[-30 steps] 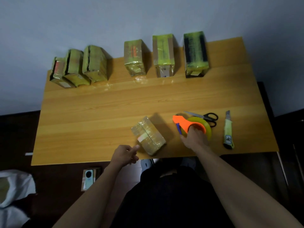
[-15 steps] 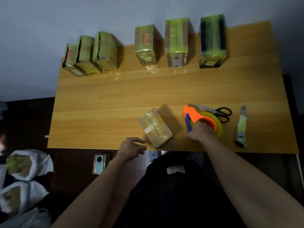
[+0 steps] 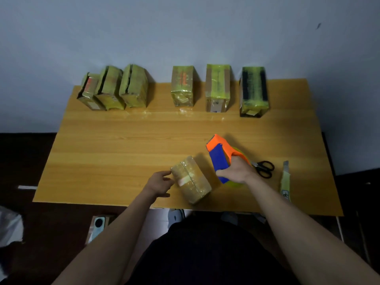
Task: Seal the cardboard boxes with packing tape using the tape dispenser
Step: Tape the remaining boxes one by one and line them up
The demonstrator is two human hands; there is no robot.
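A small cardboard box [image 3: 191, 178] wrapped in clear tape lies near the front edge of the wooden table [image 3: 123, 145]. My left hand [image 3: 160, 183] touches the box's left end with relaxed fingers. My right hand [image 3: 236, 171] grips the handle of the orange and blue tape dispenser [image 3: 221, 155], lifted off the table just right of the box, with a yellowish tape roll under it.
Along the back edge stand three taped boxes at the left [image 3: 113, 89] and three more at the right [image 3: 218, 87]. Black scissors [image 3: 264, 168] and a utility knife [image 3: 285, 181] lie right of the dispenser. A phone [image 3: 97, 225] and white bags [image 3: 9, 227] lie on the floor.
My right hand has lifted the tape dispenser off the table and tilted it up. My left hand has moved up from the table edge to the box's left end.
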